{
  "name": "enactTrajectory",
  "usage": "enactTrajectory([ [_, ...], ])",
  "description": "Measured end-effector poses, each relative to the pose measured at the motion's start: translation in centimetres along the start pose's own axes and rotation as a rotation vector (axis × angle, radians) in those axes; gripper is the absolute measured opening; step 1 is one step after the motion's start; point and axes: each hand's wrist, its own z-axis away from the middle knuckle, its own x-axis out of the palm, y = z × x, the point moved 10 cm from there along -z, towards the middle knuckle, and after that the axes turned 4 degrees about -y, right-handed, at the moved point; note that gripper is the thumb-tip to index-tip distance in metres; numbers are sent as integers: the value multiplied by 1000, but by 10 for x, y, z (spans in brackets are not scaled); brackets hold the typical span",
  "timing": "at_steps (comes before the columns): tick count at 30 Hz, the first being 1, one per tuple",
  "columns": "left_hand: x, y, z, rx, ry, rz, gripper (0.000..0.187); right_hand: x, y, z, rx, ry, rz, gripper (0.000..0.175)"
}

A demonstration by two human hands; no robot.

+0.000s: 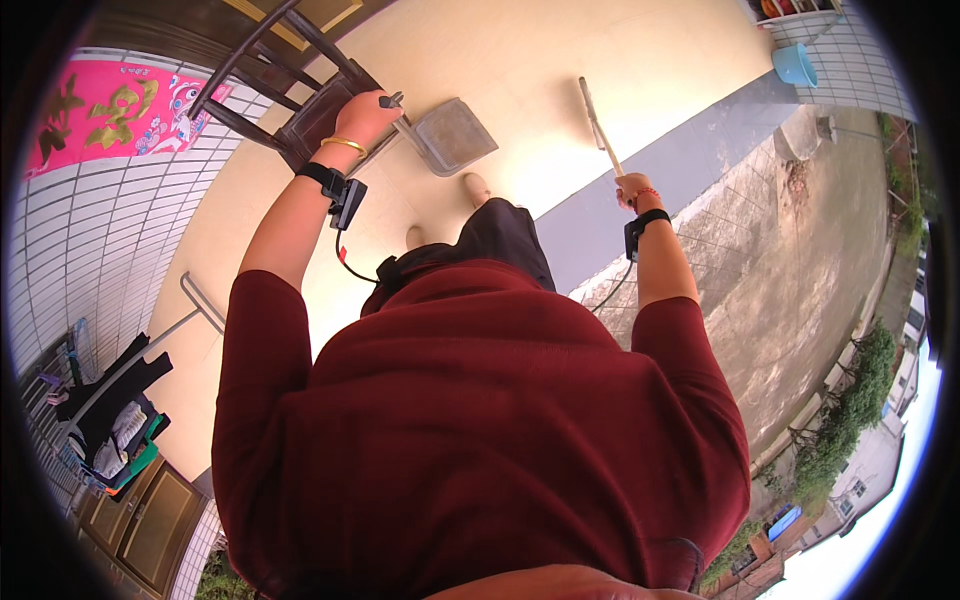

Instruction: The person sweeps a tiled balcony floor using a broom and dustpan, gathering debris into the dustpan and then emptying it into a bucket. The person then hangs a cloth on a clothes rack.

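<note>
My left hand (365, 120), with a gold bangle at its wrist, is closed around the handle of a grey long-handled dustpan (456, 137). The pan lies low over the pale floor, in front of my feet. My right hand (634, 189), with a red bracelet, grips a light wooden stick (609, 150). The stick points away from me and has a narrow dark part at its far end (586, 94); its kind cannot be told. Both wrists carry black straps with small devices and cables.
A dark wooden chair (315, 112) stands close beside my left hand. A grey floor strip (660, 165) borders rough concrete at the right. A light blue bucket (796, 65) is at the far right. A rack with hanging laundry (124, 405) stands at the left.
</note>
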Motion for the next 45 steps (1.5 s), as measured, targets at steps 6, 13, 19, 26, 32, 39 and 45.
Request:
enactTrajectory([
  [6, 19, -26, 37, 90, 19, -213, 35, 138, 93, 59, -125, -88, 351, 9],
  [13, 35, -50, 44, 6, -82, -52, 34, 97, 151, 183, -89, -352, 80, 64],
  [19, 48, -31, 78, 124, -80, -163, 43, 4, 212, 191, -51, -200, -110, 62],
  [26, 81, 38, 118, 297, -60, -268, 36, -79, 259, 49, -9, -68, 18, 9],
  [32, 141, 82, 128, 289, -79, -229, 29, -32, 286, 61, 105, -226, -142, 19],
  [39, 163, 95, 138, 247, -159, -325, 30, -104, 253, 148, 54, -448, -314, 64],
  [45, 150, 69, 158, 271, -122, -239, 30, -129, 182, 81, -96, -234, -80, 50],
])
